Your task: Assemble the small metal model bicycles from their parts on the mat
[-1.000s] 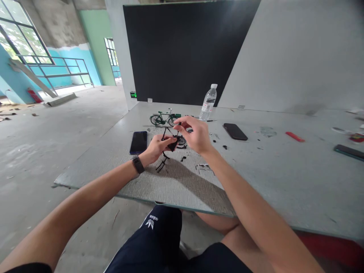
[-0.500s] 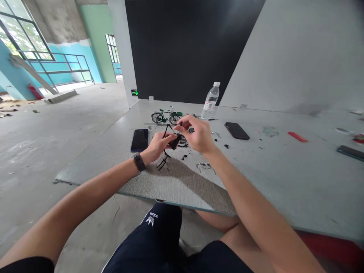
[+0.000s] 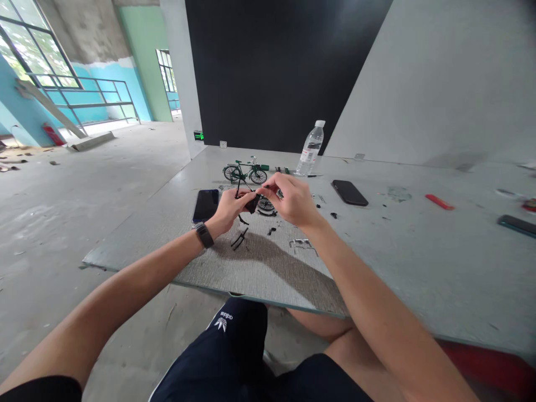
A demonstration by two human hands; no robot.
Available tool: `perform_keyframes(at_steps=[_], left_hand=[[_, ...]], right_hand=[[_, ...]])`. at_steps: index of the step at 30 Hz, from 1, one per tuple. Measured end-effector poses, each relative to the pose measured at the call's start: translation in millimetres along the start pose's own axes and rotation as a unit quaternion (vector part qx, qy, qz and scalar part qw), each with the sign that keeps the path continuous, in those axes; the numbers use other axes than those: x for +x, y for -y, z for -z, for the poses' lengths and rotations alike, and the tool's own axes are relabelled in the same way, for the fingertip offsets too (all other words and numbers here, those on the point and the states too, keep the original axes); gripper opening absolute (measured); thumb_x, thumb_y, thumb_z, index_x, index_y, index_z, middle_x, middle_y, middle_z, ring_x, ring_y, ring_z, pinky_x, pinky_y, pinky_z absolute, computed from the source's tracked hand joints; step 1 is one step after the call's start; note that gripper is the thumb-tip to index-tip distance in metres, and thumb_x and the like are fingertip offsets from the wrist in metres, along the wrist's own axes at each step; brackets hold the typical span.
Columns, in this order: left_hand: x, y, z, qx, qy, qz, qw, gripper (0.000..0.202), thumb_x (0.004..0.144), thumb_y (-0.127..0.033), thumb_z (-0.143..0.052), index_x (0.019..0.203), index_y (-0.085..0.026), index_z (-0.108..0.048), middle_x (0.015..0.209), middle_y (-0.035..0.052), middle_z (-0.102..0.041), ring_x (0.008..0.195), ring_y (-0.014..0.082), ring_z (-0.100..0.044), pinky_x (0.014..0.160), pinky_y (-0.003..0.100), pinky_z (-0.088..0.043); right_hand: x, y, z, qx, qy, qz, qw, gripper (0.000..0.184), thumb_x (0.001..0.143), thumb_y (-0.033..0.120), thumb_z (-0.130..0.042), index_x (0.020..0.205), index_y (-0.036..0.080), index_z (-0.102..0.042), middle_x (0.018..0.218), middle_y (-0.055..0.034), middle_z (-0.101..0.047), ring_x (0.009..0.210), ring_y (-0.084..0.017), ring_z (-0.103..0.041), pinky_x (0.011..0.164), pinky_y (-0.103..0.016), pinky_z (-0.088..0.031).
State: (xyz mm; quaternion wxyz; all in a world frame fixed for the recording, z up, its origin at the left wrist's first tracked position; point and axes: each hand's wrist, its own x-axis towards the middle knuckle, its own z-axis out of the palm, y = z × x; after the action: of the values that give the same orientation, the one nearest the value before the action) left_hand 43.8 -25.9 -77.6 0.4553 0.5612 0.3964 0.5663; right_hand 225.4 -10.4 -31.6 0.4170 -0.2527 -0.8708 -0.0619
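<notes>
My left hand point(image 3: 228, 210) and my right hand point(image 3: 293, 202) meet above the grey board point(image 3: 377, 268), both pinched on a small black model-bicycle frame point(image 3: 250, 203). A thin black rod of that frame sticks up past my left fingers. A loose black wheel point(image 3: 265, 204) lies just behind the hands. On the board below them lie a black forked part point(image 3: 239, 240), small black bits point(image 3: 270, 230) and silver metal pieces point(image 3: 302, 245). A finished green model bicycle point(image 3: 245, 172) stands further back.
A dark phone point(image 3: 205, 205) lies left of my hands and another phone point(image 3: 349, 192) to the right. A clear water bottle point(image 3: 310, 149) stands at the back. A red tool point(image 3: 439, 201) and a third phone point(image 3: 516, 225) lie far right. The board's front edge is over my knees.
Both hands have drawn closer together and lifted slightly. The black frame has turned in my fingers, so its rod now points up on the left.
</notes>
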Motion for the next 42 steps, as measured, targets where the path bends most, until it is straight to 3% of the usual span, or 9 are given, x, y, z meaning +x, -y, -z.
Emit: perform_keyframes(at_steps=[5, 9, 14, 24, 31, 34, 37, 42], left_hand=[[11, 7, 9.5, 0.073, -0.085, -0.021, 0.994, 0.022, 0.084, -0.036, -0.073, 0.08, -0.015, -0.07, 0.075, 0.0057, -0.07, 0.067, 0.0137, -0.062, 0.059, 0.025, -0.053], [19, 12, 16.6, 0.162, -0.126, -0.077, 0.976, 0.017, 0.083, -0.033, -0.073, 0.081, -0.016, -0.073, 0.084, 0.0081, -0.075, 0.077, 0.0183, -0.069, 0.065, 0.029, -0.055], [19, 8, 17.6, 0.245, -0.134, -0.13, 0.951, 0.011, 0.082, -0.029, -0.072, 0.081, -0.017, -0.073, 0.087, 0.0079, -0.078, 0.084, 0.0209, -0.072, 0.079, 0.034, -0.055], [11, -2, 13.4, 0.317, -0.144, -0.136, 0.928, 0.009, 0.082, -0.024, -0.074, 0.089, -0.018, -0.073, 0.094, 0.0095, -0.079, 0.09, 0.0235, -0.073, 0.084, 0.036, -0.053], [10, -2, 13.6, 0.309, -0.138, -0.143, 0.93, 0.007, 0.082, -0.024, -0.074, 0.086, -0.018, -0.072, 0.091, 0.0097, -0.078, 0.088, 0.0244, -0.071, 0.085, 0.037, -0.051], [9, -2, 13.5, 0.33, -0.132, -0.133, 0.925, 0.01, 0.084, -0.026, -0.073, 0.089, -0.017, -0.071, 0.095, 0.0114, -0.079, 0.09, 0.0256, -0.071, 0.086, 0.038, -0.051], [7, -2, 13.5, 0.336, -0.13, -0.139, 0.922, 0.012, 0.083, -0.025, -0.073, 0.092, -0.018, -0.07, 0.096, 0.011, -0.078, 0.091, 0.0256, -0.071, 0.086, 0.038, -0.051], [5, 1, 13.9, 0.336, -0.121, -0.168, 0.919, 0.013, 0.082, -0.022, -0.073, 0.094, -0.018, -0.07, 0.096, 0.0099, -0.078, 0.089, 0.024, -0.071, 0.085, 0.035, -0.051]], right_hand=[[0, -2, -3, -0.058, 0.046, -0.011, 0.997, 0.025, 0.107, 0.037, -0.044, 0.093, 0.019, -0.055, 0.08, -0.0073, -0.063, 0.074, -0.019, -0.056, 0.062, -0.03, -0.037], [-3, -5, -7, -0.112, 0.117, -0.052, 0.985, 0.026, 0.107, 0.034, -0.037, 0.098, 0.019, -0.055, 0.084, -0.0087, -0.066, 0.068, -0.018, -0.055, 0.053, -0.028, -0.027], [-5, 0, -5, -0.156, 0.17, -0.083, 0.969, 0.029, 0.107, 0.035, -0.028, 0.107, 0.017, -0.052, 0.064, -0.0014, -0.06, 0.046, -0.013, -0.037, 0.049, -0.029, -0.02], [-2, 13, -10, -0.165, 0.211, -0.134, 0.954, 0.025, 0.103, 0.031, -0.029, 0.106, 0.018, -0.051, 0.058, -0.001, -0.055, 0.042, -0.014, -0.027, 0.05, -0.03, -0.018], [-5, 14, -12, -0.195, 0.23, -0.087, 0.949, 0.02, 0.098, 0.018, -0.032, 0.106, 0.017, -0.05, 0.058, -0.0009, -0.051, 0.041, -0.013, -0.021, 0.05, -0.032, -0.017], [-6, 14, -13, -0.137, 0.213, -0.107, 0.961, 0.016, 0.1, 0.021, -0.032, 0.102, 0.018, -0.048, 0.058, 0.0, -0.05, 0.042, -0.013, -0.025, 0.049, -0.031, -0.018], [-7, 13, -19, -0.012, 0.165, -0.176, 0.97, 0.013, 0.102, 0.031, -0.038, 0.098, 0.021, -0.045, 0.059, 0.0016, -0.051, 0.044, -0.014, -0.036, 0.049, -0.03, -0.022], [-7, 9, -32, 0.133, 0.077, -0.335, 0.93, 0.02, 0.102, 0.038, -0.046, 0.089, 0.023, -0.045, 0.062, 0.0013, -0.053, 0.05, -0.015, -0.047, 0.05, -0.028, -0.03]])
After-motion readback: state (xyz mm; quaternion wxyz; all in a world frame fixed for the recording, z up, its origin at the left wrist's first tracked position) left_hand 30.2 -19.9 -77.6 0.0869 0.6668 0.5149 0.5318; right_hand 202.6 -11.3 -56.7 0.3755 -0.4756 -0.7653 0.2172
